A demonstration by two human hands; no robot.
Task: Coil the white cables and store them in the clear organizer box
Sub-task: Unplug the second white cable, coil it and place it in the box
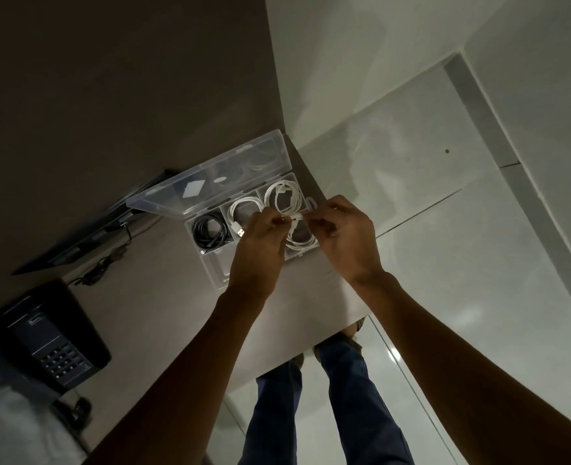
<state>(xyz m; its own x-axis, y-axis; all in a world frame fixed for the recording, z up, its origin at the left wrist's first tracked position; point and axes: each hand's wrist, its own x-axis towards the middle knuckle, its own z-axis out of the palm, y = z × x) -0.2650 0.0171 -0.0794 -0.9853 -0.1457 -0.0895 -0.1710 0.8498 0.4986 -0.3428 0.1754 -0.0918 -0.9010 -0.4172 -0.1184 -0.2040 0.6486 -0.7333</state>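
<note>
The clear organizer box (210,263) sits near the table's far right corner with its lid (210,176) tipped up and back. One compartment holds a coiled black cable (208,233). Coiled white cables lie in the middle compartment (244,209) and the far right one (282,196). My left hand (260,246) and my right hand (341,229) meet over the box, both pinching a white cable (302,241) whose loops hang into the near right compartment.
A dark telephone (42,337) rests on the table at the left with its cord trailing. A dark flat device (86,233) leans by the wall behind the box. The table edge (344,327) runs close to my legs, over a glossy tiled floor.
</note>
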